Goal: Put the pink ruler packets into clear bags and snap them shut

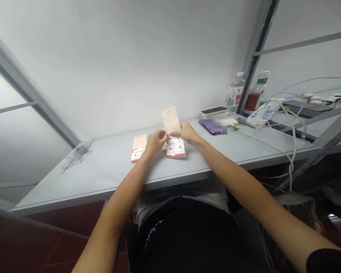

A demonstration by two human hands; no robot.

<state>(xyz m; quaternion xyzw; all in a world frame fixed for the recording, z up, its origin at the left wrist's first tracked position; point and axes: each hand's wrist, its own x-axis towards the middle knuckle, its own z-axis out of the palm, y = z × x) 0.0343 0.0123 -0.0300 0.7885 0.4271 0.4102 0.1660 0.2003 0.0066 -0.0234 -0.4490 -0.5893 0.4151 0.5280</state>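
A flat packet (176,148) with a pale pink upper part, a white-and-red printed label and a glossy clear film is held up over the desk, tilted. My right hand (187,132) grips its right side, thumb across the front. At its left edge my left hand (157,140) has its fingertips pinched together, touching the packet near the top of the label. Behind the held packet, the edge of another red-and-white packet (164,148) shows in part. To the left of my left hand, similar packets (138,148) lie on the desk, partly covered by that hand.
The grey desk (108,167) meets a white wall behind. On the right are a phone (214,110), a blurred purple-screened device (211,126), a clear bottle (235,93), a bottle of red liquid (257,93), keys (246,122) and a power strip (261,113) with loose white cables.
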